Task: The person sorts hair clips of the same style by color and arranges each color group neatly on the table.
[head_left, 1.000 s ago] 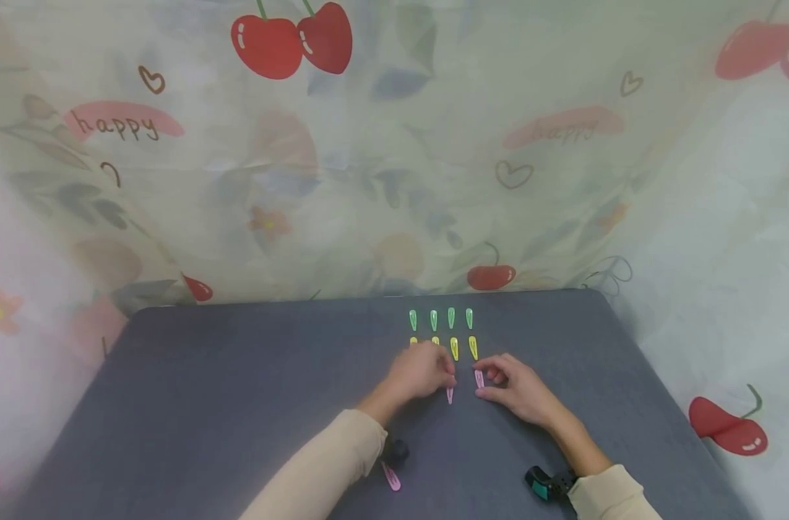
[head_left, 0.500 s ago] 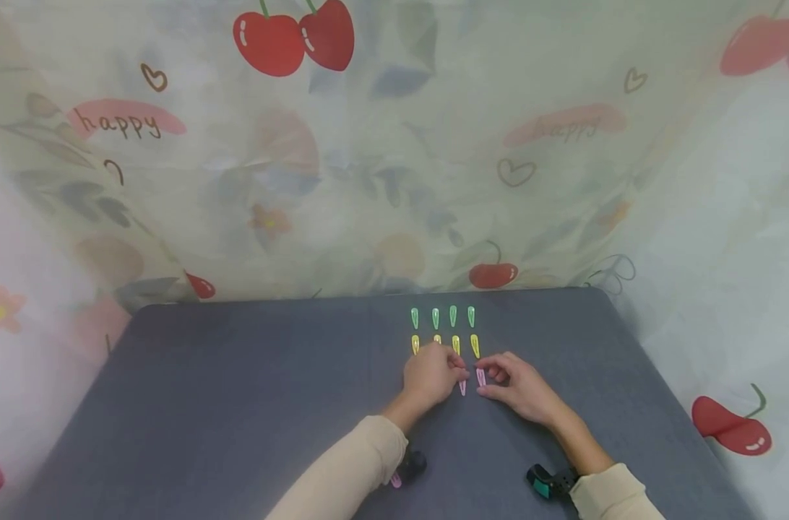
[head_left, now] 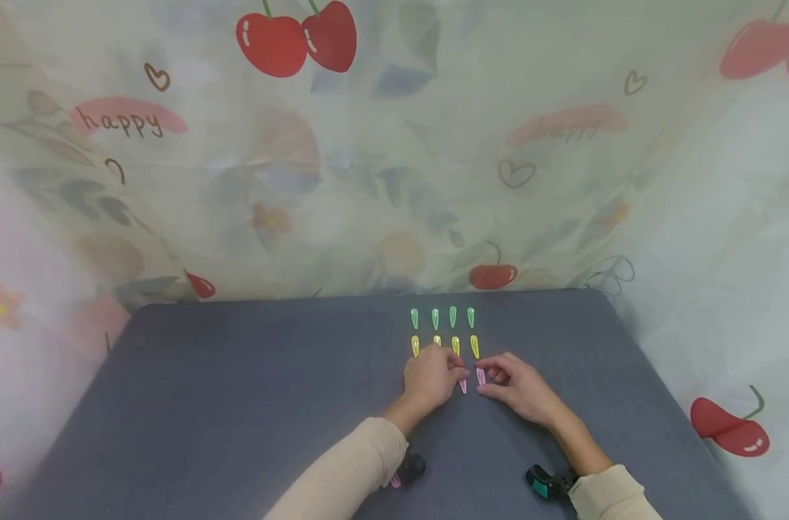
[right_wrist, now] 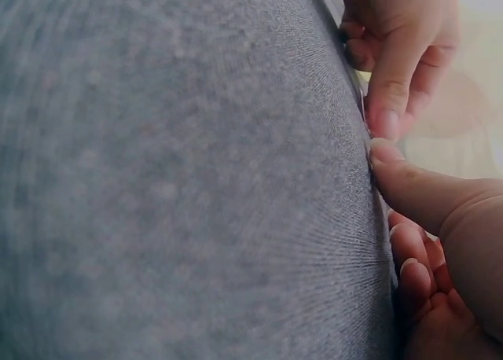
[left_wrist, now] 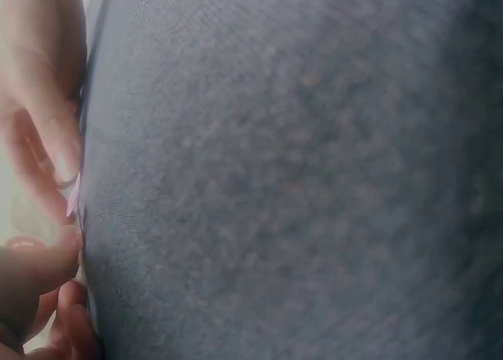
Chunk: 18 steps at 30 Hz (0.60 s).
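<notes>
In the head view my left hand (head_left: 431, 377) pinches a pink snap hair clip (head_left: 463, 387) at its upper end; the narrow end points toward me. Just to its right lies a second pink hair clip (head_left: 481, 376), its two ends held between the thumb and index finger of my right hand (head_left: 523, 388). A small gap separates the two clips. The left wrist view shows a sliver of pink clip (left_wrist: 74, 199) by the fingertips. In the right wrist view both hands meet low at the cloth, and the clips are mostly hidden.
Beyond the hands run a row of yellow hair clips (head_left: 475, 347), partly covered by my left hand, and a row of green hair clips (head_left: 436, 318). Another pink clip (head_left: 395, 480) shows beside my left sleeve. A dark grey cloth covers the table (head_left: 238, 404); a printed curtain (head_left: 368, 202) stands behind.
My left hand has slid right with its pink clip, bringing it close to the other one. Its sleeve now covers more of the near pink clip. My right hand has stayed in place.
</notes>
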Tool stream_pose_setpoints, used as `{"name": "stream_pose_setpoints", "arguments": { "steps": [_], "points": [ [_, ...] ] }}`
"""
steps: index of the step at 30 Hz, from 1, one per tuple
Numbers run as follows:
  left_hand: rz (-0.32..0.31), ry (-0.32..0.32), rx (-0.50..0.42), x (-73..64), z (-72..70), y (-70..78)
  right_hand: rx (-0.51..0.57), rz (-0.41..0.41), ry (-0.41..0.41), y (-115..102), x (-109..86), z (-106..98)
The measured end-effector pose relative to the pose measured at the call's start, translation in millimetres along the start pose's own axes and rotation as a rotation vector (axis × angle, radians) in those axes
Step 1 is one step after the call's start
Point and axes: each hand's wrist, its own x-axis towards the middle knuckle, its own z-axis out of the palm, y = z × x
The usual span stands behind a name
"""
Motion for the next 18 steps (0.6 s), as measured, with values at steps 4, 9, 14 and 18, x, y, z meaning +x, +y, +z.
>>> {"name": "stream_pose_setpoints", "arguments": {
  "steps": [4,9,14,18],
  "points": [
    [0.0,0.013,-0.028,-0.8,-5.3,1.4,0.0,-0.002,0.009,-1,-0.6,0],
    [0.081,-0.002,-0.011,-2.4,-18.5,1.1,0.003,0.007,0.008,-2,-0.4,0],
    [0.288,-0.012,0.189,-5.5,-34.6,-0.2,0.0,-0.004,0.0,-1,-0.1,0],
    [0.351,0.011,0.323,-11.2,-47.3,-0.9,0.008,-0.016,0.012,0,-0.1,2]
  ]
}}
